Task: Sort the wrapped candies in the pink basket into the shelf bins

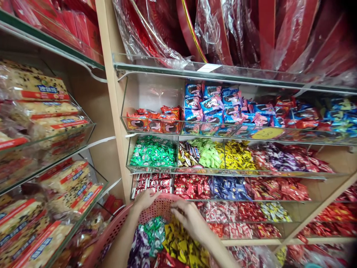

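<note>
A pink perforated plastic basket [122, 217] stands below the shelves, holding wrapped candies. My left hand [145, 200] is closed on its far rim. Hovering at the basket's far right side, over the yellow-wrapped candies [185, 243], is my right hand [192, 219]; its fingers are curved and apart, and I see nothing in them. Green-wrapped candies [154, 232] lie beside the yellow ones, with purple-wrapped candies [139, 245] at the left and red-wrapped candies [167, 260] at the front. My right hand hides part of the rim.
Ahead, glass-fronted shelves hold green candies [153, 152], yellow candies [240, 154], blue-wrapped candies [230, 188] and blue snack packs [213, 104]. Bagged snack bars [47, 89] fill the left shelves. Red plastic-wrapped items [237, 33] sit above. A wooden upright [111, 93] divides the shelving.
</note>
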The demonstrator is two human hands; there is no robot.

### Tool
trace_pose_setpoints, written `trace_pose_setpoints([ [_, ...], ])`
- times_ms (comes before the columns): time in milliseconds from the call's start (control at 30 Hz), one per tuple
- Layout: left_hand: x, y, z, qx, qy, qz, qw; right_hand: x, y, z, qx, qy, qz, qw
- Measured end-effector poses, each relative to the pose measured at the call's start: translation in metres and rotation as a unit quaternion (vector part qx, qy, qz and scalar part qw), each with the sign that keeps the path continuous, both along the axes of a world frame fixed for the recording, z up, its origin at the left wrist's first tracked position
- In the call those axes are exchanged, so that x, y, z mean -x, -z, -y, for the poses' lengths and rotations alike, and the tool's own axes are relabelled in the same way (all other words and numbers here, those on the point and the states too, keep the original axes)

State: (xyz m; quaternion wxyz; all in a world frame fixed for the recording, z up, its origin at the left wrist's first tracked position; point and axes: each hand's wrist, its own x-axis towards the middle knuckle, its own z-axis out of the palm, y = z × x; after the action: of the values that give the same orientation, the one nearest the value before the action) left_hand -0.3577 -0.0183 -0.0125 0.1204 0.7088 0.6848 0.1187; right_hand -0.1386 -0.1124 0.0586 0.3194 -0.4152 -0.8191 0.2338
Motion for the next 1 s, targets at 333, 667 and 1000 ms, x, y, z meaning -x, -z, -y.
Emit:
trace_pose_setpoints([
  [333,-0.001,-0.003,0.001,0.000,-0.009,-0.001,1.000,0.025,-0.113,-0.092,-0.241,-0.029,0.259,0.935],
  [667,0.001,0.000,-0.001,0.000,-0.014,-0.006,1.000,0.058,-0.131,-0.121,-0.148,0.001,0.418,0.896],
  [1000,0.000,-0.003,-0.001,0.007,-0.009,0.005,1.000,0.060,-0.126,-0.137,-0.138,-0.003,0.423,0.896],
])
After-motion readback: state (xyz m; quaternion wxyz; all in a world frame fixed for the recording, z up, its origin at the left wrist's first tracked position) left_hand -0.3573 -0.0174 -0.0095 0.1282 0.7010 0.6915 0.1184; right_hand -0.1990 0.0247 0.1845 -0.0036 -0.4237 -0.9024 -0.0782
